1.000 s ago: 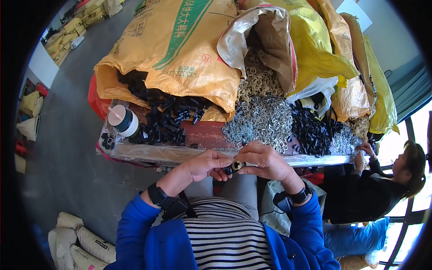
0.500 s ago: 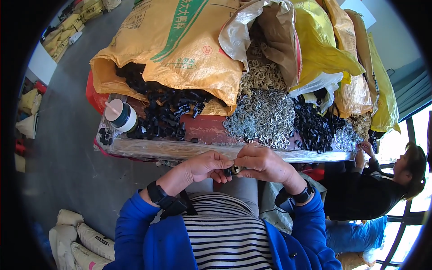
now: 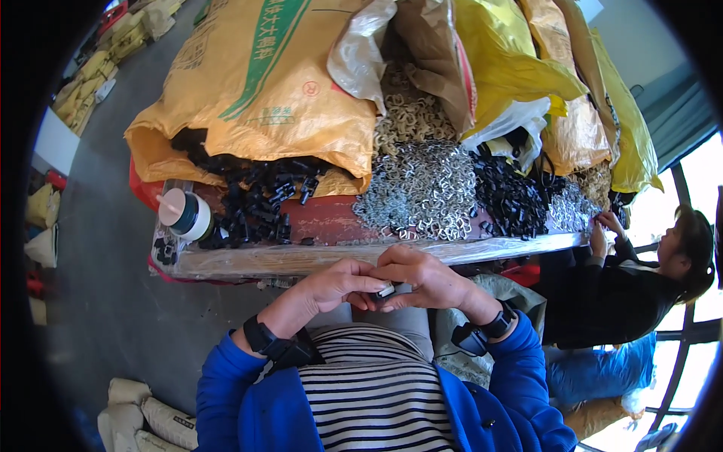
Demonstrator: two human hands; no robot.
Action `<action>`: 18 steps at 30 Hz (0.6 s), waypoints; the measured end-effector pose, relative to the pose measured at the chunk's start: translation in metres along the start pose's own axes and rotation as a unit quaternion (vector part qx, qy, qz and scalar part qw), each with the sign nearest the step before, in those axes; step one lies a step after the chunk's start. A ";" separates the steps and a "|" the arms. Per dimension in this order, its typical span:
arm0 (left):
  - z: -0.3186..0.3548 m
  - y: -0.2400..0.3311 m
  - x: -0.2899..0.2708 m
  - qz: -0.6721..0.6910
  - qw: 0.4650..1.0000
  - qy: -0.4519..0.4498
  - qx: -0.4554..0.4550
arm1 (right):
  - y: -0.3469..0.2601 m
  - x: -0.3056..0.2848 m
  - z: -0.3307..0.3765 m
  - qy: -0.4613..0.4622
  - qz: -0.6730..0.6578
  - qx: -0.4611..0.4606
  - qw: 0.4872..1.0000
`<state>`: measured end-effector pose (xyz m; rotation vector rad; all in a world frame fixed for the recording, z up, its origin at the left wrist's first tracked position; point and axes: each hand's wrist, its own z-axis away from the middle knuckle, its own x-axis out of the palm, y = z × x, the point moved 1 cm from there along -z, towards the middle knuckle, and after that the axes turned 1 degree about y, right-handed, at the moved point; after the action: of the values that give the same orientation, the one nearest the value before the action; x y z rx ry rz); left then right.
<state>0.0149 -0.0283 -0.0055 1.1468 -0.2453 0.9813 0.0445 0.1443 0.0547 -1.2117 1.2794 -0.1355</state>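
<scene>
Just in front of the table edge, my left hand (image 3: 339, 286) and my right hand (image 3: 423, 279) meet, fingers pinched together. Between their fingertips is a small black plastic part with a pale, shiny piece (image 3: 386, 290) on it; the fingers cover much of it. Beyond my hands lie a heap of small silvery metal clips (image 3: 440, 188) and, to the left, a pile of black plastic fittings (image 3: 256, 215) spilling out of an orange woven sack (image 3: 294, 90). Brass-coloured clips (image 3: 410, 120) lie behind the silvery ones.
A white-and-dark tub (image 3: 188, 217) with a pink handle-like piece stands at the table's left corner. Black parts (image 3: 512, 196) and yellow sacks (image 3: 512, 53) are on the right. A co-worker (image 3: 617, 279) sits at the right end, hands at the table. Filled sacks (image 3: 147, 414) lie lower left.
The small part has been turned between my fingers: a yellowish metal piece showed beside the black one before, now a pale face shows. My whole view has shifted slightly.
</scene>
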 end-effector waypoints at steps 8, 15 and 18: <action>-0.015 -0.006 -0.016 0.063 0.996 0.061 0.037 | 0.104 -0.058 0.102 0.235 0.323 0.354 0.845; -0.029 -0.007 -0.020 0.075 0.992 0.096 0.034 | 0.158 -0.055 0.117 0.270 0.356 0.396 0.802; -0.029 -0.009 -0.022 0.080 0.991 0.100 0.039 | 0.162 -0.052 0.115 0.286 0.336 0.373 0.816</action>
<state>-0.0002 -0.0162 -0.0378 1.1035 -0.1398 1.2493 0.0303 0.3182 -0.0531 0.0217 1.8606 -0.4578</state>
